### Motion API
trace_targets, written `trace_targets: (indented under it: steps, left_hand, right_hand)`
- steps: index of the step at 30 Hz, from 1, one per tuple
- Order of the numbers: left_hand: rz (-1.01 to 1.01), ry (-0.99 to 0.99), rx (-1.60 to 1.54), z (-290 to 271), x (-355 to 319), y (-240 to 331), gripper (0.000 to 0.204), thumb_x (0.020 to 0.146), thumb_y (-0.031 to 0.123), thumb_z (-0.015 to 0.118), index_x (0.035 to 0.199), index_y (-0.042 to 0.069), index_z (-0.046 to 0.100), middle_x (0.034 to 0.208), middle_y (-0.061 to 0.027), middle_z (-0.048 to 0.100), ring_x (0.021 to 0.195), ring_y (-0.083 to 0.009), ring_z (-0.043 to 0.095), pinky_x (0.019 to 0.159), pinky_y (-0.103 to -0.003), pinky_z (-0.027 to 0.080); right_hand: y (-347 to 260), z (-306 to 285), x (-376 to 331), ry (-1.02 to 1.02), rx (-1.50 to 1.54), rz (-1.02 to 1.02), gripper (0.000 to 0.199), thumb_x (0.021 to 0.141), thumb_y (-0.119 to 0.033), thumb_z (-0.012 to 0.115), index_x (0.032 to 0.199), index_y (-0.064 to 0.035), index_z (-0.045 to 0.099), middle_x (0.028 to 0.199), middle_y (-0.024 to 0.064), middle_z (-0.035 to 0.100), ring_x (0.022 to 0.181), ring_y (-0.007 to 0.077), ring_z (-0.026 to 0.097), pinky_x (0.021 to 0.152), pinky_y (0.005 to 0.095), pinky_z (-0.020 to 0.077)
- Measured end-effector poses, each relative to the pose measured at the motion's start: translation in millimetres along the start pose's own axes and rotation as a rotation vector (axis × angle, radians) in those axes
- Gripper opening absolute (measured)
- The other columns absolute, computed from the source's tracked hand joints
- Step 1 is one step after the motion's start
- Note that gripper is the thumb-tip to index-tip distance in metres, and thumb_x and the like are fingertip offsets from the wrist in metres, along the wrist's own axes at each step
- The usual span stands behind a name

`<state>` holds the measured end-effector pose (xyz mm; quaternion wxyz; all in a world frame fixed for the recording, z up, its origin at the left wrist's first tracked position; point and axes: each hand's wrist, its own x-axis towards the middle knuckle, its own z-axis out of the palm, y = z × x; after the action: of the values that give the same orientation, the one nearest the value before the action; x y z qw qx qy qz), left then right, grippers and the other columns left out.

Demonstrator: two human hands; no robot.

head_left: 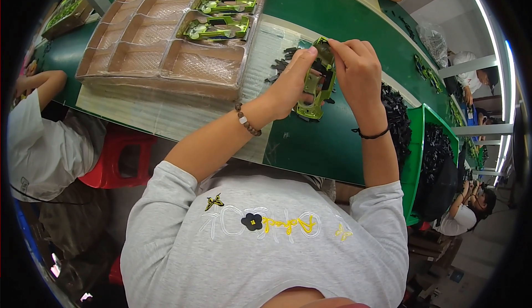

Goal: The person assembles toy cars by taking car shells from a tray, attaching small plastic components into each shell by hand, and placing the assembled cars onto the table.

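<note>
A shiny green toy car body [310, 110] is tilted lengthwise over the table, with window openings and black along its side. My left hand [291, 83] is closed around its left side, the thumb near the upper end. At that upper end, the fingertips of my right hand [357, 64] are pinched against the car body. Whether a small part sits between those fingertips is hidden. Small black plastic parts [280, 67] lie loose on the table just beyond my left hand.
A brown compartmented tray [160, 81] stands at the left, with two green car bodies [216, 28] in it. At the right are a heap of black parts [394, 119] and a green bin [415, 169] holding more. Co-workers sit left, far and right; a red stool [113, 161] stands left.
</note>
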<state>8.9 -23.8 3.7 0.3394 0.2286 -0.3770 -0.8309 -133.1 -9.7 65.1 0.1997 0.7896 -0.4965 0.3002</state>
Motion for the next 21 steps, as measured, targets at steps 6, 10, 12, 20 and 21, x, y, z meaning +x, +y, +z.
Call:
trace_targets:
  steps: [6,10,12,20,21]
  left_hand:
    - [-0.062,0.023,0.024,4.2,-2.9,4.9,0.055,0.09,0.057,0.033,0.113,0.009,0.049,0.091,-0.009,0.06,0.074,-0.0191,0.061,0.064,-0.033,0.052]
    - [-0.039,-0.021,0.042,0.6,-5.5,11.8,0.049,0.089,0.057,0.04,0.109,0.012,0.041,0.094,-0.0078,0.053,0.076,-0.016,0.058,0.061,-0.03,0.05]
    - [-0.003,-0.106,0.132,-1.3,-8.1,17.3,0.048,0.09,0.056,0.04,0.107,0.011,0.042,0.095,-0.007,0.053,0.076,-0.0167,0.058,0.06,-0.029,0.049]
    - [0.574,0.481,1.5,-55.4,-44.1,92.0,0.042,0.089,0.044,0.046,0.095,0.006,0.062,0.085,-0.0161,0.063,0.08,-0.0285,0.062,0.068,-0.039,0.049]
    - [0.464,0.557,1.652,-71.6,-48.4,104.1,0.041,0.088,0.043,0.047,0.099,0.007,0.063,0.09,-0.0174,0.064,0.084,-0.0311,0.062,0.071,-0.04,0.049]
  right_hand:
    - [3.0,0.1,2.2,-0.032,0.02,0.055,0.011,0.074,-0.002,0.066,0.084,-0.0036,0.068,0.074,0.0082,0.059,0.069,0.0242,0.056,0.063,0.0333,0.0453]
    - [14.5,-8.9,15.3,-0.177,0.299,0.239,0.021,0.074,-0.003,0.063,0.095,-0.0024,0.066,0.083,0.0093,0.063,0.078,0.024,0.059,0.067,0.032,0.0488]
    - [31.1,-10.3,18.2,-0.428,0.775,0.429,0.027,0.081,-0.004,0.06,0.107,0.0012,0.062,0.096,0.01,0.066,0.085,0.0158,0.063,0.073,0.0278,0.0508]
    - [150.7,10.0,4.9,-0.4,1.2,1.077,0.034,0.085,-0.004,0.059,0.117,0.0064,0.051,0.106,0.0118,0.06,0.094,0.0178,0.06,0.082,0.0309,0.0506]
    - [176.4,21.4,-1.7,-0.222,1.17,1.216,0.034,0.086,-0.004,0.057,0.118,0.008,0.049,0.11,0.0152,0.058,0.098,0.0218,0.059,0.085,0.0338,0.0502]
